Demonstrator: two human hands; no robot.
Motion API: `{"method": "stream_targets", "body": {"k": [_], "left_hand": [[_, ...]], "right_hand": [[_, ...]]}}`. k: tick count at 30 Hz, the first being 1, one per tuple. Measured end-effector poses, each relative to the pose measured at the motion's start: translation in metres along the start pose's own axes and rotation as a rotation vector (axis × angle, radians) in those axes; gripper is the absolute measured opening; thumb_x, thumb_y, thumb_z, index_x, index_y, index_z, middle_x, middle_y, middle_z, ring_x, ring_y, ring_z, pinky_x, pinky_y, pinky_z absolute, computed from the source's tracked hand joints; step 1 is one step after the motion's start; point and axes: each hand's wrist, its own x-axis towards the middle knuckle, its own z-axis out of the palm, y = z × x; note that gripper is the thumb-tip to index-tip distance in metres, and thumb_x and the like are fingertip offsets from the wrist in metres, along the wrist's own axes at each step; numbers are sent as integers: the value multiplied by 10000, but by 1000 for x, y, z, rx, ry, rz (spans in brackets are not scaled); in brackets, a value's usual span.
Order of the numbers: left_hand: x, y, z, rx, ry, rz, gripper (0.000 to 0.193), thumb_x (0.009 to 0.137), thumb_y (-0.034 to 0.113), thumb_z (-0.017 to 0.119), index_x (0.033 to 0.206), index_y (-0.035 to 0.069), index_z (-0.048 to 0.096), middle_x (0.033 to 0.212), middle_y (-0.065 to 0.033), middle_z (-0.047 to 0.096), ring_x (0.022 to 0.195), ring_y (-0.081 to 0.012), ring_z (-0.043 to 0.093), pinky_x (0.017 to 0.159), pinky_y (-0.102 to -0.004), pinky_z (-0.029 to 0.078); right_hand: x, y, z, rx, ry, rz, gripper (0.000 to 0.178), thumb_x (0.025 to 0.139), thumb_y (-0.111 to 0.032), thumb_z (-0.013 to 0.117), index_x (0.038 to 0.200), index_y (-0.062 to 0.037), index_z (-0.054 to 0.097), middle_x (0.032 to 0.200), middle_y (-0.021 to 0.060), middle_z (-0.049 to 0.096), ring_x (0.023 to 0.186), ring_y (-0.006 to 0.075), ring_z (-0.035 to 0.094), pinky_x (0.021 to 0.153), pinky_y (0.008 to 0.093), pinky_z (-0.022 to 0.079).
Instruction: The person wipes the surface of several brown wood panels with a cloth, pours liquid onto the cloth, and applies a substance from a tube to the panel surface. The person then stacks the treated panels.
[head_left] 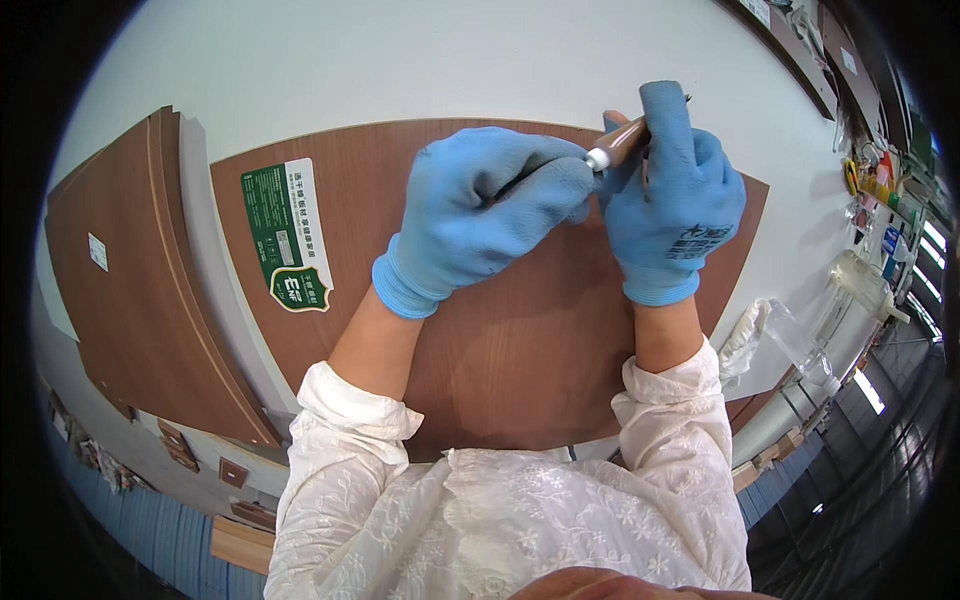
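Both my hands wear blue gloves and meet over the far edge of a brown wood-grain panel [520, 340] lying on a white table [450, 60]. My right hand [670, 195] grips a brown-handled tool with a silver ferrule [613, 148], held slanted. My left hand [490, 205] is curled with its fingertips at the ferrule end of that tool, and a thin dark part shows under its fingers. The tool's tip is hidden by the left glove. A green and white label [288, 235] is stuck on the panel's left part.
A second brown panel [140, 270] lies at the left of the table. Clear plastic wrap and a white cloth [780, 335] sit at the right edge. Small wooden offcuts [235, 470] lie on the floor at lower left. Cluttered shelves [880, 180] stand at far right.
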Motion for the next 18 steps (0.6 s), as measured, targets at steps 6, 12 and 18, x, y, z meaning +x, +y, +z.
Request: {"method": "stream_targets", "body": {"k": [6,12,18], "left_hand": [[6,-8,-21,-330,232,133,437,1097,333,493,1120,-46,709,998,-191,761,821,-232,767,618,-284,618],[6,-13,-22,-314,273,146,511,1107,396,450,1102,-42,713,1022,-196,761,815,-255,773,608,-282,632],[8,-12,-23,-287,274,165,498,1106,385,458,1102,-40,718,1028,-196,762,809,-255,774,600,-279,633]], "right_hand": [[0,2,-25,1161,-21,838,345,966,-84,669,1259,89,613,834,120,724,646,116,661,538,232,537],[-11,-8,-19,1249,-140,976,353,959,-105,689,1254,77,619,853,158,735,687,159,727,539,274,613],[-10,-13,-13,1224,-210,987,346,931,-81,706,1233,73,636,855,165,740,669,157,722,548,268,613]]}}
